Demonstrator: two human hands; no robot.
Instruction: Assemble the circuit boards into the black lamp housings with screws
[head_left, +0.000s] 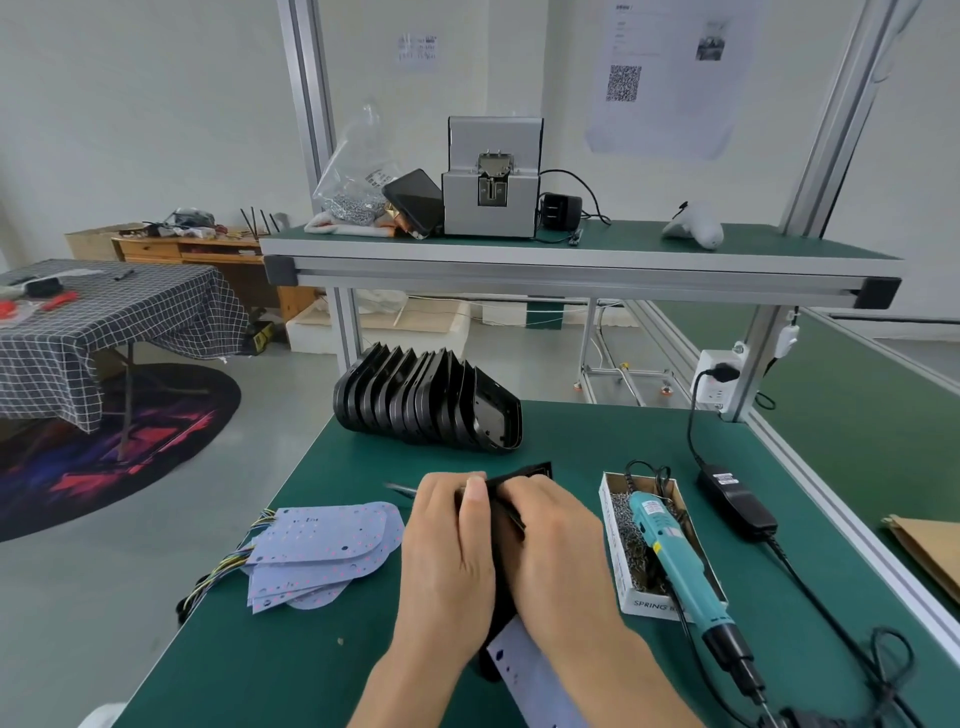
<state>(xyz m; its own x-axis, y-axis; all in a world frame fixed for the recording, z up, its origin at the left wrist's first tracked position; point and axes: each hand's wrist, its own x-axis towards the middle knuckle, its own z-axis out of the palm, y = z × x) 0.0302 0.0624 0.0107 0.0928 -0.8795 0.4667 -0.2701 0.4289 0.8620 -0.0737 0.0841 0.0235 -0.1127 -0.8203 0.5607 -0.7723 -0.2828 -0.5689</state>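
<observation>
Both hands grip one black lamp housing (524, 474) over the green bench. My left hand (449, 561) wraps its left side with the thumb on top. My right hand (558, 561) covers its right side. A pale circuit board (524, 670) sticks out below the hands toward me. A stack of several pale circuit boards (322, 551) with coloured wires lies to the left. A row of several black housings (426, 400) stands on edge at the bench's far side. A teal electric screwdriver (675, 551) rests across a box of screws (631, 566) on the right.
A black power adapter (735, 501) and its cables lie at the right. The shelf above carries a silver screw feeder (491, 176), a phone and a bag of screws. Tweezers (400, 487) lie just beyond my left hand. A power strip (719, 376) hangs on the frame post.
</observation>
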